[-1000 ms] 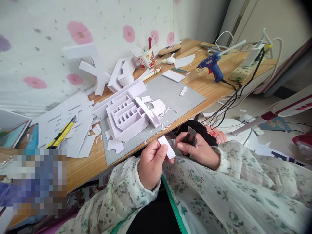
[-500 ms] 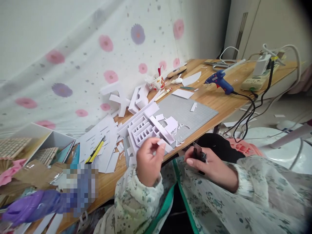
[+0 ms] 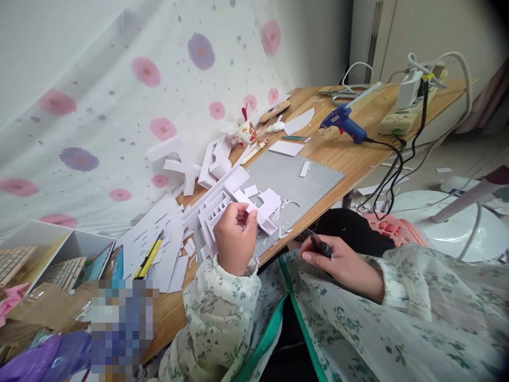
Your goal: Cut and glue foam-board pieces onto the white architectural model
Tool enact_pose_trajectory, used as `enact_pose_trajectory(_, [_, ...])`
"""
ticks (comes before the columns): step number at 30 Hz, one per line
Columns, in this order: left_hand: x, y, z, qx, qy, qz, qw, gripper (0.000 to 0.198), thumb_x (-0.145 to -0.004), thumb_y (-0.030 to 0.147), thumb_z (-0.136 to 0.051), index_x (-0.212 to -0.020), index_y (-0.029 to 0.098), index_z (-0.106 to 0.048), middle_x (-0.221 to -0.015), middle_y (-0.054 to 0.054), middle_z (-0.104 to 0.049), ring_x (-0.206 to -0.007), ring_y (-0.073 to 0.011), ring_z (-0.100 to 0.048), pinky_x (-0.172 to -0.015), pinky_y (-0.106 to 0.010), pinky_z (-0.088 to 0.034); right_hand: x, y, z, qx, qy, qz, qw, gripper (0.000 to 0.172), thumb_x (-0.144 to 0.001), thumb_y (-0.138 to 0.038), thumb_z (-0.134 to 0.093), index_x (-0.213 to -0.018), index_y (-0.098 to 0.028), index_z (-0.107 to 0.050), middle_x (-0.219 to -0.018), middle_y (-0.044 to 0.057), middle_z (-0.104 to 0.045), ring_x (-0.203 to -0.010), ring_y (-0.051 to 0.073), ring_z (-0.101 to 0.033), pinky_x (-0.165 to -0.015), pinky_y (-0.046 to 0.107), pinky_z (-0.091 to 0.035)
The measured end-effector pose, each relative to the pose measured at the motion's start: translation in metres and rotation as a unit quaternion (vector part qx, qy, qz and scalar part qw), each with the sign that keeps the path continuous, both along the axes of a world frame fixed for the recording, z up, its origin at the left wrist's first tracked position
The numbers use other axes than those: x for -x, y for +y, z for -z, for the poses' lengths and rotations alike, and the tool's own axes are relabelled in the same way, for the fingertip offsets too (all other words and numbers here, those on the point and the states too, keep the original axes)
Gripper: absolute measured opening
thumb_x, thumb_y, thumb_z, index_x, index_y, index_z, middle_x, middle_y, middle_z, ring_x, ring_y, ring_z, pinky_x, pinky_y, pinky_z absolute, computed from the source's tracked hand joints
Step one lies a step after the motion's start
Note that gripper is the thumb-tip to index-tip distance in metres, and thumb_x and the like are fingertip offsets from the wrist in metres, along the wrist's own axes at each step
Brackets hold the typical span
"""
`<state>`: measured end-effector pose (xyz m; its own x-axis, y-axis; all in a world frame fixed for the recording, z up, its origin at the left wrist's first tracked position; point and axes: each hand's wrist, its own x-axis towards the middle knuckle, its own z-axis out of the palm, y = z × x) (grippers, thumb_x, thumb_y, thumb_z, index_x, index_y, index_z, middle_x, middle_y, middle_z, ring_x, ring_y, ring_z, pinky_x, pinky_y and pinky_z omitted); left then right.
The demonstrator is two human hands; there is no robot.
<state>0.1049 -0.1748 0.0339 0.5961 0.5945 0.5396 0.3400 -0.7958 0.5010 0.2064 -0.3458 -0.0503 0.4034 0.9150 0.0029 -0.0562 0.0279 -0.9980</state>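
My left hand [image 3: 234, 237] is raised over the near edge of the grey cutting mat [image 3: 296, 180], its fingers pinched on a small white card piece [image 3: 251, 208]. It hovers right at the white foam-board model [image 3: 222, 207], which has rows of small compartments. My right hand [image 3: 338, 261] rests lower, by my lap, closed on a small dark blade tool [image 3: 318, 243]. Both sleeves are floral.
A yellow utility knife [image 3: 148, 258] lies on white board offcuts at the left. Further back stand a blue glue gun [image 3: 342, 123] with its black cord, a power strip [image 3: 397, 121], a paper cup [image 3: 243, 132] and a white fan base [image 3: 449, 228] on the floor.
My left hand has lifted from my lap up to the foam-board model with the white piece. My right hand has sunk a little with the blade tool. The camera has tilted up.
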Motion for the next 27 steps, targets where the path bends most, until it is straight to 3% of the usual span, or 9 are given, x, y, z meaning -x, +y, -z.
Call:
enact_pose_trajectory(5, [-0.004, 0.002, -0.004, 0.025, 0.007, 0.008, 1.0, 0.007, -0.079, 0.024, -0.063, -0.083, 0.019, -0.06, -0.073, 0.001, -0.065, -0.066, -0.0124, -0.062, -0.065, -0.024, -0.051, -0.001, 0.001, 0.001, 0.003, -0.005, -0.001, 1.0, 0.028, -0.081, -0.042, -0.057, -0.072, -0.016, -0.056, -0.064, -0.002, -0.046, -0.061, 0.011, -0.038, -0.058, 0.025, -0.033])
enact_pose_trajectory(12, [0.003, 0.006, 0.01, 0.056, -0.015, 0.012, 0.998, 0.013, -0.082, 0.031, -0.062, -0.087, 0.02, -0.06, -0.075, 0.0, -0.067, -0.067, -0.0139, -0.066, -0.066, -0.027, -0.053, 0.0, 0.001, 0.002, 0.008, -0.005, 0.006, 1.0, 0.03, -0.08, -0.045, -0.058, -0.072, -0.016, -0.056, -0.064, -0.001, -0.048, -0.062, 0.012, -0.04, -0.059, 0.025, -0.036])
enact_pose_trajectory(21, [0.006, -0.003, 0.01, -0.059, 0.042, 0.038, 0.997, 0.011, -0.086, 0.027, -0.059, -0.08, 0.019, -0.063, -0.075, 0.0, -0.067, -0.071, -0.0138, -0.063, -0.069, -0.026, -0.048, -0.001, 0.001, 0.002, 0.01, -0.018, 0.008, 1.0, 0.029, -0.079, -0.044, -0.059, -0.07, -0.017, -0.056, -0.063, -0.002, -0.049, -0.061, 0.012, -0.041, -0.059, 0.025, -0.038])
enact_pose_trajectory(27, [0.004, 0.0, 0.017, -0.104, 0.053, 0.05, 0.992, 0.012, -0.086, 0.024, -0.057, -0.077, 0.019, -0.062, -0.081, -0.003, -0.062, -0.083, -0.0181, -0.058, -0.079, -0.032, -0.046, -0.002, 0.0, 0.002, 0.014, -0.023, 0.005, 1.0, 0.028, -0.079, -0.043, -0.059, -0.071, -0.016, -0.056, -0.064, -0.002, -0.05, -0.062, 0.013, -0.043, -0.061, 0.025, -0.039])
